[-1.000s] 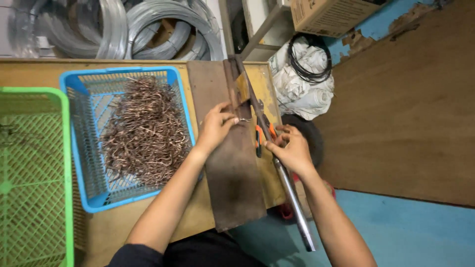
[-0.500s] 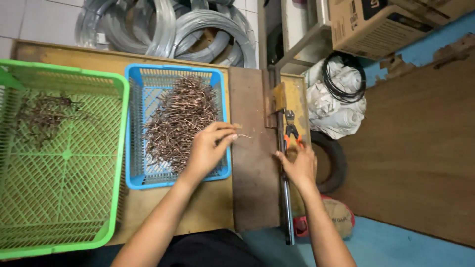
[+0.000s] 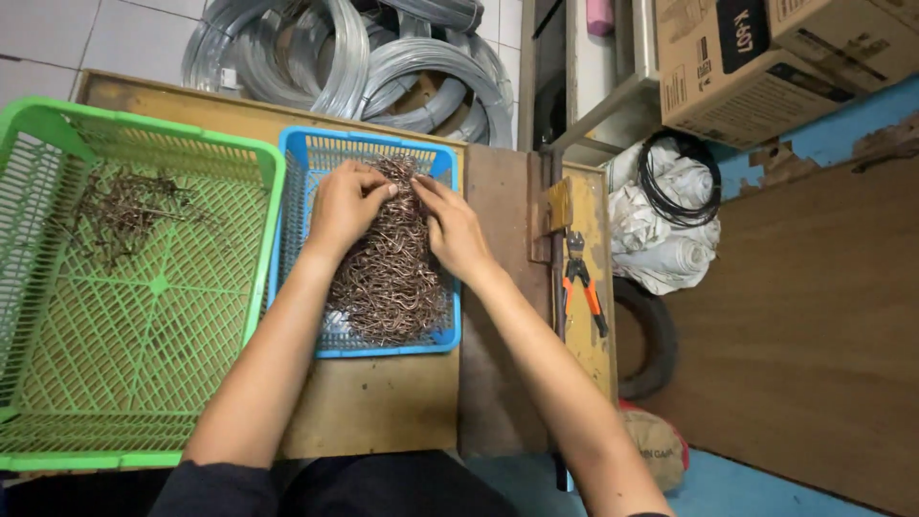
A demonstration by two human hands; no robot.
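A person sits at a wooden workbench (image 3: 383,402), seen from above, with both hands in a blue basket (image 3: 316,153) that serves as the centre of the scene. The basket holds a heaped pile of small bent brown wire pieces (image 3: 388,278), apparently kept together in it so they stay within easy reach. The left hand (image 3: 347,203) rests on the upper part of the pile, its fingers curled down and loosely closed on some of the wire. The right hand (image 3: 452,230) lies just beside it on the pile's right edge, fingers held together and mostly straight, pressing against the wire; whether it grips any piece cannot be told. Touching the blue basket's left side is a larger green basket (image 3: 153,383) with only a thin scatter of the same wire pieces near its top, which suggests a separate lot. To the right of the blue basket, past a dark board, lie orange-handled pliers (image 3: 582,282), untouched. Beyond the blue basket, coils of grey wire (image 3: 383,67) are stacked on the floor.
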